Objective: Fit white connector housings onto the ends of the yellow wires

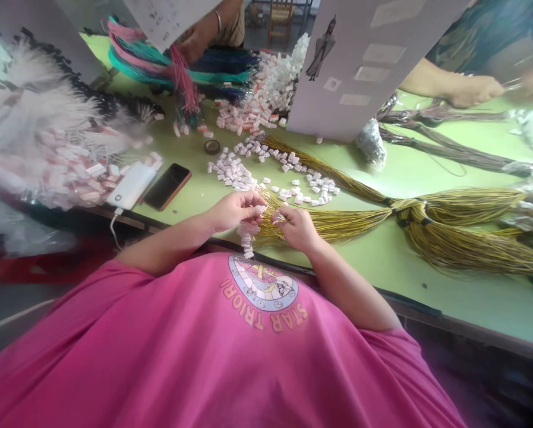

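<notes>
Pinched between the fingertips of my left hand point(235, 211) is a small white plastic connector. Below that hand hangs a cluster of white connectors point(248, 238) at the table's near edge. My right hand point(296, 226) is closed on the ends of thin wires, just right of my left hand. From there a bundle of yellow and dark wires point(350, 224) runs to the right along the table. Loose white connectors point(235, 169) lie scattered just beyond both hands. The exact wire ends in my fingers are too small to make out.
A phone point(167, 186) and a white power bank point(131, 184) with a cable lie to the left, near a heap of white wires and connectors point(92, 169). A tape roll point(212, 147) sits farther back. Upright panels point(337, 71) divide the table; co-workers' hands point(475, 90) work beyond.
</notes>
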Demonstrator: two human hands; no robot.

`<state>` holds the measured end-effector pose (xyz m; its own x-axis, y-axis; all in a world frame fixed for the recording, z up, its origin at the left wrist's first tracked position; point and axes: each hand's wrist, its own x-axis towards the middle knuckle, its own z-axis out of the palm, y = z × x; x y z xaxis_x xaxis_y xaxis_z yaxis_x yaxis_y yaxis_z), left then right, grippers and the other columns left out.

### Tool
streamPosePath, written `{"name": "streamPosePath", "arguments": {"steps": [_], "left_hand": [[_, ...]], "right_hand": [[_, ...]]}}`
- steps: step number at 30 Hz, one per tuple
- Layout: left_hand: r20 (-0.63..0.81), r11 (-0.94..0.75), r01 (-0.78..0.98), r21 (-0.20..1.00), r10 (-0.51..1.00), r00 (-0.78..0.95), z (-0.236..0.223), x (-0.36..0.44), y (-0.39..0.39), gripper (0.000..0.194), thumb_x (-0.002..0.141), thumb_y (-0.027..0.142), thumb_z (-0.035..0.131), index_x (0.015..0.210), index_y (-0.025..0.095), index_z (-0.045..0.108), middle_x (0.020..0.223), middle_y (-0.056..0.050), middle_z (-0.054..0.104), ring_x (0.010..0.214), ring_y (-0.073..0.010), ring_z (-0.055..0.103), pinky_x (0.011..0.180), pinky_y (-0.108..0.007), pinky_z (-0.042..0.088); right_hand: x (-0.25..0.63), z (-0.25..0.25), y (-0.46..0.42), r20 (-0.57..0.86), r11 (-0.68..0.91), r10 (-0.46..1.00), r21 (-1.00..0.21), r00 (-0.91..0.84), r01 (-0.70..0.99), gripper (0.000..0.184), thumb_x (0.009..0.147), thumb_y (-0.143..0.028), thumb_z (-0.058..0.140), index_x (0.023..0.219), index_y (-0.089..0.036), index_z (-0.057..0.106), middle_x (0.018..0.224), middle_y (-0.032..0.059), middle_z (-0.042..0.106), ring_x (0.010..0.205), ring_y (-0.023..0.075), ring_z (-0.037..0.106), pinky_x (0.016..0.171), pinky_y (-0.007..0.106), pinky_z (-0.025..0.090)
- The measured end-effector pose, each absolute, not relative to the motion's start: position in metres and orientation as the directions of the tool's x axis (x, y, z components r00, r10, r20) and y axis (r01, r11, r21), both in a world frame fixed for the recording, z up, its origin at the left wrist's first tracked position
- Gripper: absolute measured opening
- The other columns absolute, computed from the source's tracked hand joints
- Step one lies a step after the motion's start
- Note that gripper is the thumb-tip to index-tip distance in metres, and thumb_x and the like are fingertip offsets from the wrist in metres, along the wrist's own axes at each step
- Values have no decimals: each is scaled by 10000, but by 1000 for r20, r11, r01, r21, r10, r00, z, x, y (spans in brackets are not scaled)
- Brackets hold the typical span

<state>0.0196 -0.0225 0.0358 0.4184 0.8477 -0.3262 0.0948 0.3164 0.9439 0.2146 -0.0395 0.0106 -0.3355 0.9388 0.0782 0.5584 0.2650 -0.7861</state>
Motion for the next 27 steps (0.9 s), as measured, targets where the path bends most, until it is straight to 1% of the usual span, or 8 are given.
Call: {"name": "streamPosePath", "arguments": {"steps": [3,8,14,16,21,25,27], "left_hand": [[-321,296,125,947,855,408,38,22,-23,133,783,87,628,912,114,606,689,0,642,612,-79,620,652,-252,534],[-304,266,151,952,871,386,37,23,-24,151,764,76,639,912,104,632,686,-10,658,627,-88,631,684,-278,544],[-254,203,169,964,892,374,29,22,-25,199,725,150,691,915,97,658,696,-24,673,602,-95,630,653,-281,551],[-224,163,191,968,905,361,26,23,-25,205,714,164,701,906,98,673,737,-40,689,627,-101,642,655,-272,553],[-207,105,287,952,913,352,24,31,-29,182,721,201,697,888,128,710,800,-55,709,651,-104,646,622,-237,553],[-185,55,351,935,918,350,25,34,-32,157,738,212,681,876,147,720,801,-58,708,653,-109,641,593,-228,553],[-172,40,354,934,921,349,25,34,-32,142,742,200,673,866,146,718,804,-58,707,659,-108,641,602,-230,556]], "right_hand": [[214,16,-39,45,228,941,-814,-334,534,159,736,-247,497,629,-175,590,619,5,587,631,143,510,630,264,389],[214,24,-39,-28,135,951,-859,-307,494,249,768,-335,477,586,-174,530,549,-6,497,568,123,444,573,259,363],[214,22,-39,-94,64,962,-835,-257,546,240,763,-359,501,636,-169,573,535,-15,468,547,122,415,536,260,327],[213,22,-40,-87,77,960,-830,-266,552,256,769,-371,505,651,-164,597,545,-12,477,563,127,431,552,264,334],[212,22,-40,-35,157,934,-852,-355,499,253,790,-348,499,673,-163,627,635,7,580,636,142,506,620,266,379],[212,14,-40,1,206,936,-810,-351,549,255,779,-350,532,607,-171,588,556,-3,525,579,134,461,568,258,344],[211,11,-40,15,217,937,-807,-348,549,263,788,-359,532,612,-173,587,550,-5,526,571,133,458,563,255,340]]}}
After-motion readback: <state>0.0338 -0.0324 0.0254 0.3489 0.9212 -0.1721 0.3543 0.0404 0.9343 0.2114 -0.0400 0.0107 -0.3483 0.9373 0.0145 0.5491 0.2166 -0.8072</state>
